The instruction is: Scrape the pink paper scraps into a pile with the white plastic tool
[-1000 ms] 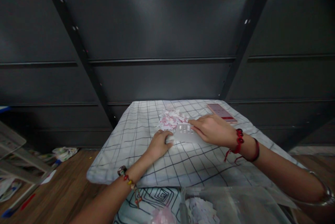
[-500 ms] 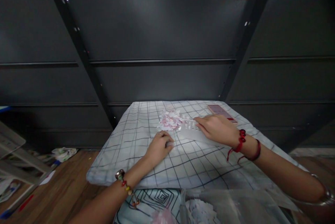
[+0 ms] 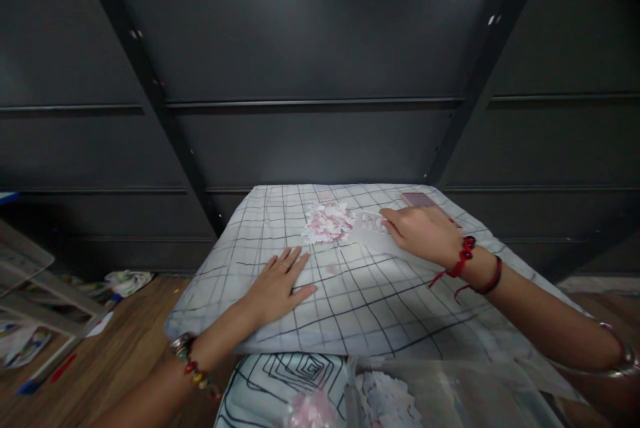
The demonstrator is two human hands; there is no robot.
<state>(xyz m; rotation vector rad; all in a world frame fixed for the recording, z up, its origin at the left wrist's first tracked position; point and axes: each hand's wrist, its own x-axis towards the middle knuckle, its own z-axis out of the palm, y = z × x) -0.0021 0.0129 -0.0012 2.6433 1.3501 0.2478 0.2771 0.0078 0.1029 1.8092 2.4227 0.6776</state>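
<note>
A white checked pillow (image 3: 380, 308) lies in front of me. On its far part sits a small heap of pink and white paper bits (image 3: 327, 223). My right hand (image 3: 423, 235) rests to the right of the heap, its fingers pinching a clear plastic sheet with small white pieces (image 3: 369, 228). My left hand (image 3: 277, 285) lies flat on the pillow with its fingers spread, nearer to me than the heap, holding nothing.
A pink phone (image 3: 420, 200) lies on the pillow's far right corner, partly behind my right hand. A clear bag of paper bits (image 3: 400, 395) sits near me on a patterned cushion (image 3: 280, 381). Dark metal panels (image 3: 320, 68) stand behind; litter (image 3: 123, 281) lies on the wooden floor at left.
My left hand has drawn back from the plastic sheet toward me and opened flat on the pillow. My right hand has slid the sheet farther away, next to the heap.
</note>
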